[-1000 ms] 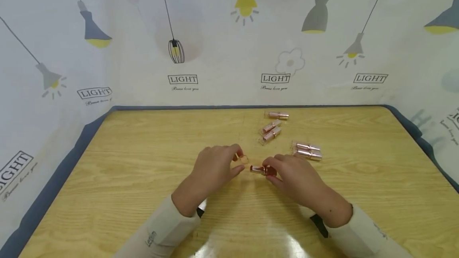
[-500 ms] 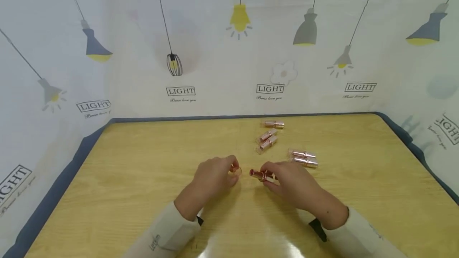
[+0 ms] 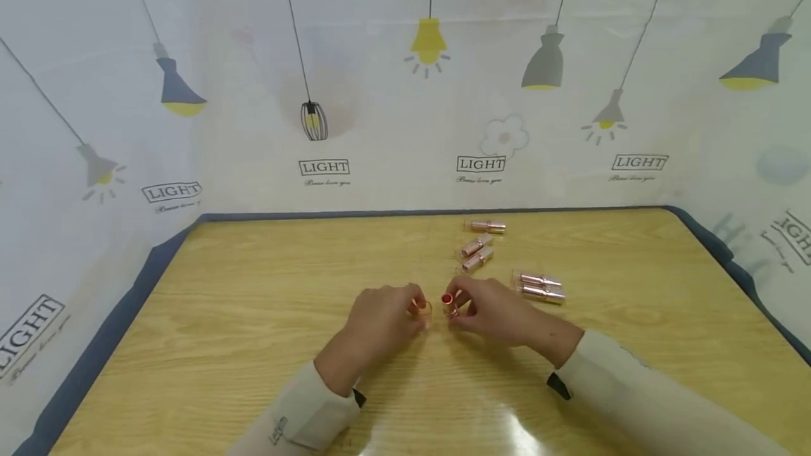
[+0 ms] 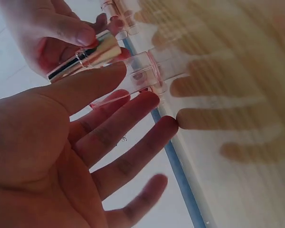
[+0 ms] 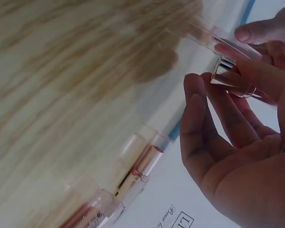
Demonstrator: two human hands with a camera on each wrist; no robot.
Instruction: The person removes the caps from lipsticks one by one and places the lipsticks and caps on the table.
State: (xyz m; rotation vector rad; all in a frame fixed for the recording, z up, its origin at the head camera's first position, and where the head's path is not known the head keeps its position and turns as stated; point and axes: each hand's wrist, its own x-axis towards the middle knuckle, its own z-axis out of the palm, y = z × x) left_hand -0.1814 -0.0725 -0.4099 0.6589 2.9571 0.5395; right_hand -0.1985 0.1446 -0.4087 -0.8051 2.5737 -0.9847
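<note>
My left hand (image 3: 380, 319) pinches a clear lipstick cap (image 4: 147, 73) between thumb and fingers, close over the table. Just to its right, my right hand (image 3: 497, 308) grips a shiny rose-gold lipstick tube (image 3: 449, 305), its uncapped end tipped up so that red shows inside. A small gap separates cap and tube in the head view. In the right wrist view the tube (image 5: 230, 78) overlaps the cap (image 5: 235, 47). The left hand's other fingers spread loosely, as the left wrist view shows.
Two capped lipsticks (image 3: 541, 287) lie side by side beyond the right hand. Farther back are two slanted ones (image 3: 476, 252) and a single lipstick (image 3: 488, 227) near the rear edge. A lamp-patterned cloth (image 3: 380, 104) surrounds the wooden table (image 3: 253, 287) at back and sides.
The right hand has turned the lipstick tube from lying sideways to more upright, its end now facing up. The left hand still holds the cap, now tilted differently. The head view has shifted.
</note>
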